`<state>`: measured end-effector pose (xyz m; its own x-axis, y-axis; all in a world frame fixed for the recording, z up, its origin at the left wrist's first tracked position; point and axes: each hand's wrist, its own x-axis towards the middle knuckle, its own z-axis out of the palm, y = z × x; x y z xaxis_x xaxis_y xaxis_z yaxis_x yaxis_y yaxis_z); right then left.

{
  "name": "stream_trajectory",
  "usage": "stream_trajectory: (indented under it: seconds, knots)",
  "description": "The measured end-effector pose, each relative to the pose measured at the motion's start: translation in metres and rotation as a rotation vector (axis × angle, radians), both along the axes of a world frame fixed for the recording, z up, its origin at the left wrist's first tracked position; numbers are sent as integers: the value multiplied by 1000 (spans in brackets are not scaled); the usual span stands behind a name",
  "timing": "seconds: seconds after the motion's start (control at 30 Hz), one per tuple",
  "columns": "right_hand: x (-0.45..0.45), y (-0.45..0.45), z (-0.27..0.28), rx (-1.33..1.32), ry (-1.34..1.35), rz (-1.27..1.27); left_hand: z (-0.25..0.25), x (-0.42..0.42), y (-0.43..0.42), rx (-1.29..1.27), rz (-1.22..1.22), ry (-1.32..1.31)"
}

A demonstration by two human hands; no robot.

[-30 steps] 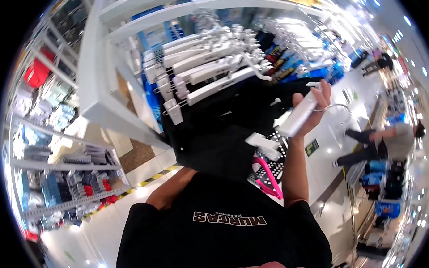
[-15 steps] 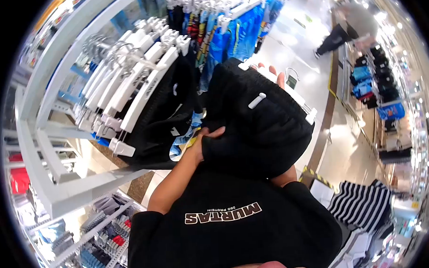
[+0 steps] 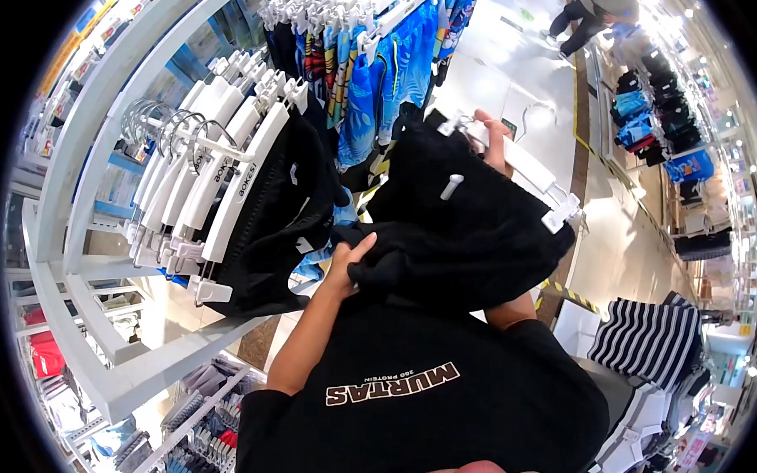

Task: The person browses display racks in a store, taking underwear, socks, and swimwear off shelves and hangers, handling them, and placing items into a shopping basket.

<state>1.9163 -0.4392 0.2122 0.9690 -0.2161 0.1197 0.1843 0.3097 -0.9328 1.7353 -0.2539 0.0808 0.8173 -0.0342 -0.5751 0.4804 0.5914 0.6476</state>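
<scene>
A pair of black shorts hangs by its waistband from a white clip hanger in front of my chest. My right hand has its fingers bent over the hanger's bar; the forearm passes behind the shorts. My left hand grips the lower left part of the fabric, thumb on top. A small white tag sticks out from the front of the shorts. Left of them, more black shorts hang on a row of white hangers, apart from my hands.
A white metal rack frame runs along the left and below the hangers. Blue patterned shorts hang behind. At right lie striped garments on a stand. A person stands farther off in the aisle.
The hanger has shifted right and slightly lower, and my right fingers now curl over its bar. My left hand has moved a little left and down, drawing the fabric with it.
</scene>
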Motion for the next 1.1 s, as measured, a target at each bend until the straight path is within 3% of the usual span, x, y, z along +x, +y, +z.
stream_trajectory:
  seconds: [0.03, 0.07, 0.13, 0.23, 0.3, 0.33, 0.37, 0.5, 0.6, 0.63, 0.83, 0.93, 1.0, 1.1]
  knots:
    - [4, 4, 1, -232, -169, -176, -6, -1, 0, 60, 34, -2]
    - [8, 0, 10, -343, -423, -117, -12, -1, 3, 67, 31, -14]
    - [14, -11, 32, -841, -601, -176, -24, -1, 8, 83, 22, -35]
    - [9, -18, 68, -1198, -538, -73, -29, 6, 4, 449, 53, -216]
    - [11, -24, 83, -1356, -506, -35, -13, 8, 0, 865, 111, -360]
    - [9, -24, 88, -1389, -442, -10, -5, 9, -1, 1074, 141, -429]
    - [5, -24, 96, -1420, -377, 17, -22, 16, 6, 737, 132, -459]
    - [5, -29, 105, -1453, -238, 209, 17, 22, 14, -195, 125, -153]
    - [16, -37, 95, -1446, -194, 299, 18, 26, 11, 201, -20, -617]
    - [18, -40, 92, -1443, -171, 325, 41, 27, 10, 452, -133, -654]
    - [20, -54, 81, -1390, -145, 415, 48, 28, 2, 238, 258, -399]
    - [16, -56, 96, -1293, -93, 689, 36, 29, 9, 229, 346, -328]
    - [17, -58, 92, -1245, -161, 741, 30, 32, 11, 206, 395, -343]
    - [15, -57, 93, -1182, -141, 726, 41, 35, 5, 506, 329, -472]
